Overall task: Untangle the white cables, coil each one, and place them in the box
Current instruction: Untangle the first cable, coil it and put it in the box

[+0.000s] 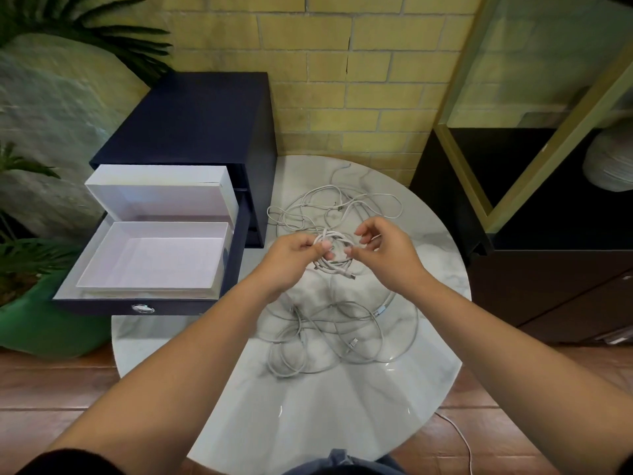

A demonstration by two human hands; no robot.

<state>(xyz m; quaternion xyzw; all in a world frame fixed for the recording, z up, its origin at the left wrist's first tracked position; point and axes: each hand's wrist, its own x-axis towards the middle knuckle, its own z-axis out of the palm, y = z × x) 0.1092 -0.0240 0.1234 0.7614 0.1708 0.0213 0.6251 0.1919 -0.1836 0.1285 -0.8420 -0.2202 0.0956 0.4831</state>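
Over the round marble table [308, 406], my left hand [291, 258] grips a small coil of white cable [330, 255]. My right hand [383, 252] is beside the coil with curled fingers, its fingertips at the coil's right side. A loose tangle of white cables [329, 207] lies behind the hands. Another tangle [329, 337] lies nearer me. The open white box [102, 265] sits in the pulled-out drawer on the left, with its lid [219, 197] standing up behind it.
The dark blue drawer cabinet [191, 121] stands left of the table against the brick wall. A black shelf unit [548, 252] is to the right. Green plants [27, 262] are at far left. One white cable [459, 437] trails on the floor.
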